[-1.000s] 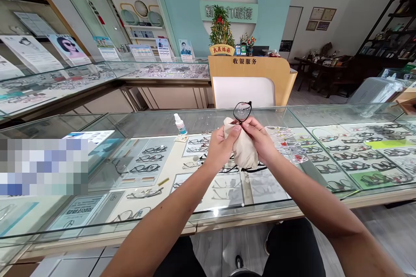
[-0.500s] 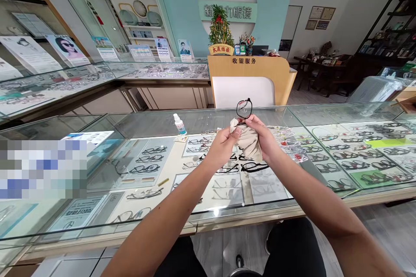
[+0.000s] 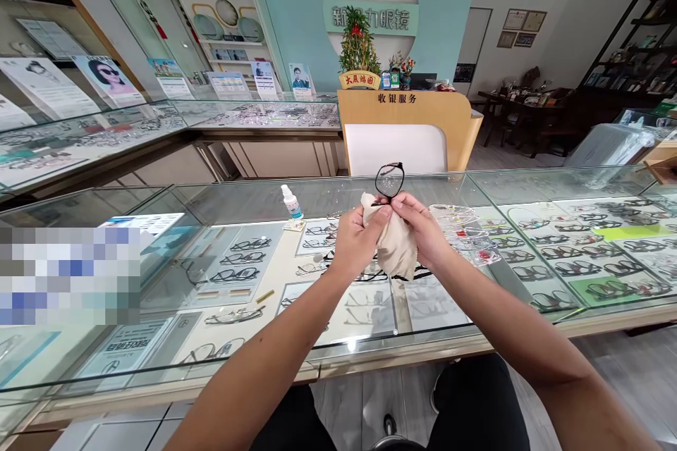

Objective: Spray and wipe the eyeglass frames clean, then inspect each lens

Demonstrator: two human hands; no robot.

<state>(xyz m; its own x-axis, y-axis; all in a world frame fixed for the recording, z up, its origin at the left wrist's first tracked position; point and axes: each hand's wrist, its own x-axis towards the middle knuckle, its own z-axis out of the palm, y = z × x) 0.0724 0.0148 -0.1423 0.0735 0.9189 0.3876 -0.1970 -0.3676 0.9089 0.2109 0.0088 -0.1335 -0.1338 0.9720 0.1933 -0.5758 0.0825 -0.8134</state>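
Right of the spray bottle (image 3: 293,203), one pair of black-rimmed eyeglasses (image 3: 390,180) stood up above the fingertips of both hands, one lens showing (the rest was hidden by cloth and fingers). The left hand (image 3: 358,238) was closed on one beige cloth (image 3: 396,248) wrapped against the frame; the right hand (image 3: 424,229) pinched the eyeglasses beside it. The glass-topped bench (image 3: 402,358) had its far edge just behind the bottle, and a stretch of glass lay between bottle and left hand. Left of the bottle and nearer the person, three dark frames (image 3: 247,257) lay under the glass.
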